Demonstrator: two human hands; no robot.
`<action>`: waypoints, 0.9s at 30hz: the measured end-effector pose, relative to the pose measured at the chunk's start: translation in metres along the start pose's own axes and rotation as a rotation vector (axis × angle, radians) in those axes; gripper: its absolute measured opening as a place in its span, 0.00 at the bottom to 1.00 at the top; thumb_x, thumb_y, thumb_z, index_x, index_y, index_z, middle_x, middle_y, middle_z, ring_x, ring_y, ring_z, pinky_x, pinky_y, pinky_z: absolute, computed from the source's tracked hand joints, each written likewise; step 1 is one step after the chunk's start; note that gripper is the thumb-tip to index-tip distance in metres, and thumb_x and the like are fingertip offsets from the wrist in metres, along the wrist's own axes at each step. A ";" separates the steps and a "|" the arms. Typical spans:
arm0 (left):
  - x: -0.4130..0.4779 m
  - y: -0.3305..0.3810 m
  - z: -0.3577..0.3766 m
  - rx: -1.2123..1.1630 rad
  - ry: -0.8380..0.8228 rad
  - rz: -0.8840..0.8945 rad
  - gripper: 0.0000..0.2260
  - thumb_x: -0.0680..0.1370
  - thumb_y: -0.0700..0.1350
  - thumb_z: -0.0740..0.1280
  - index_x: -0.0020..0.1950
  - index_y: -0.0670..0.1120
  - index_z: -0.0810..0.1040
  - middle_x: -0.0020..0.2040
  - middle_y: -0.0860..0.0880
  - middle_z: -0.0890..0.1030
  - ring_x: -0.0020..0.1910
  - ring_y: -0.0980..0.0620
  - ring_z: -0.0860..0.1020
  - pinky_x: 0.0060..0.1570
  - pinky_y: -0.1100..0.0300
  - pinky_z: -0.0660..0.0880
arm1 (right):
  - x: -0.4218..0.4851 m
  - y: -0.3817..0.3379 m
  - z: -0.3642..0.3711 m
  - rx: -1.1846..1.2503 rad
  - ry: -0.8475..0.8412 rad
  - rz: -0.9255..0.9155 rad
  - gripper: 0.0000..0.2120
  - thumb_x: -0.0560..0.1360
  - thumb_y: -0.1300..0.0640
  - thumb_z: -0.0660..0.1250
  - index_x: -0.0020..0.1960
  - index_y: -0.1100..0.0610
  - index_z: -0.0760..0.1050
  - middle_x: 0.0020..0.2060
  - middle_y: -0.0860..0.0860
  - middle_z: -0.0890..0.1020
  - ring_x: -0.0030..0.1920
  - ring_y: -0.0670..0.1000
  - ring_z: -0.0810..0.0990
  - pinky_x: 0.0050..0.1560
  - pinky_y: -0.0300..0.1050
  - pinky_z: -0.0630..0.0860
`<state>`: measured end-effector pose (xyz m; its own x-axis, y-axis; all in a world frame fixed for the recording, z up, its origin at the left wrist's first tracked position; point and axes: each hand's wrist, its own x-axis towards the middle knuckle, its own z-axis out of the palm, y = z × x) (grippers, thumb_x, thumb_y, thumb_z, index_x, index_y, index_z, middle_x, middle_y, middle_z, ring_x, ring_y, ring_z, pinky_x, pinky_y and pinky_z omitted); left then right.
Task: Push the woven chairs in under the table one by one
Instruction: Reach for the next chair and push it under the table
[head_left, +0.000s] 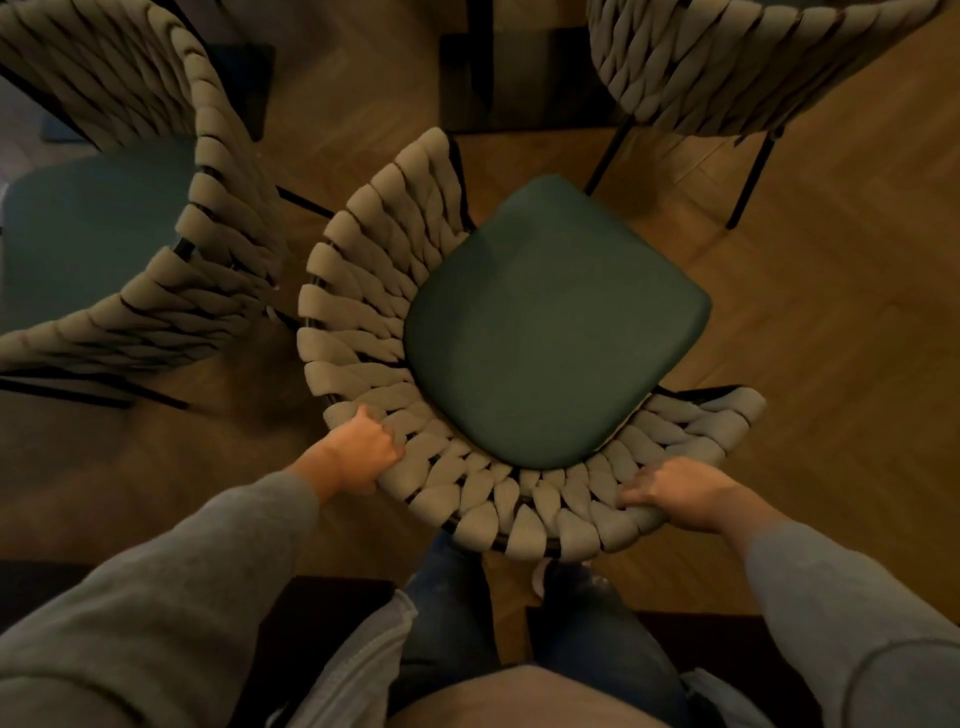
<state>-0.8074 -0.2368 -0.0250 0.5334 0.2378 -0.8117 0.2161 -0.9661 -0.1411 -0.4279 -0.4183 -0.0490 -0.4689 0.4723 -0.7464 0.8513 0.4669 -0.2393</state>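
Note:
A woven chair (363, 322) with a beige braided backrest and a dark green seat cushion (550, 317) stands right in front of me, seen from above. My left hand (363, 452) grips the left part of the backrest rim, fingers curled over the weave. On the right part of the rim, my right hand (680, 496) holds the weave with its fingers curled over the top. A dark table base (467, 67) shows at the top middle, beyond the chair.
A second woven chair (208, 218) with a green seat stands close at the left, almost touching the one I hold. A third woven chair (727, 67) is at the top right on thin black legs. Wooden herringbone floor (831, 312) lies around; my legs are below.

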 end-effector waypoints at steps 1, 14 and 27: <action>0.000 0.001 0.000 -0.025 -0.003 -0.003 0.24 0.78 0.52 0.63 0.72 0.49 0.65 0.65 0.44 0.73 0.64 0.44 0.71 0.67 0.41 0.62 | 0.001 0.007 -0.003 -0.026 0.003 0.005 0.23 0.79 0.63 0.58 0.71 0.45 0.66 0.63 0.50 0.76 0.62 0.54 0.74 0.60 0.50 0.71; 0.036 -0.007 -0.058 -0.252 0.054 -0.219 0.10 0.77 0.52 0.62 0.53 0.49 0.77 0.42 0.50 0.76 0.41 0.51 0.75 0.46 0.54 0.73 | 0.028 0.107 -0.097 -0.316 0.028 0.412 0.18 0.81 0.57 0.57 0.70 0.48 0.68 0.68 0.49 0.73 0.71 0.54 0.65 0.75 0.56 0.49; 0.039 -0.089 -0.024 -0.322 -0.005 -0.052 0.35 0.74 0.67 0.61 0.77 0.56 0.57 0.69 0.49 0.72 0.67 0.48 0.71 0.72 0.46 0.59 | 0.098 -0.066 -0.103 0.357 0.343 0.339 0.35 0.76 0.53 0.64 0.78 0.46 0.51 0.70 0.53 0.69 0.67 0.57 0.70 0.69 0.59 0.64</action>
<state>-0.7865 -0.1388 -0.0308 0.5109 0.2843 -0.8113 0.4911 -0.8711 0.0040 -0.5539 -0.3258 -0.0422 -0.1559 0.7931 -0.5888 0.9653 -0.0039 -0.2610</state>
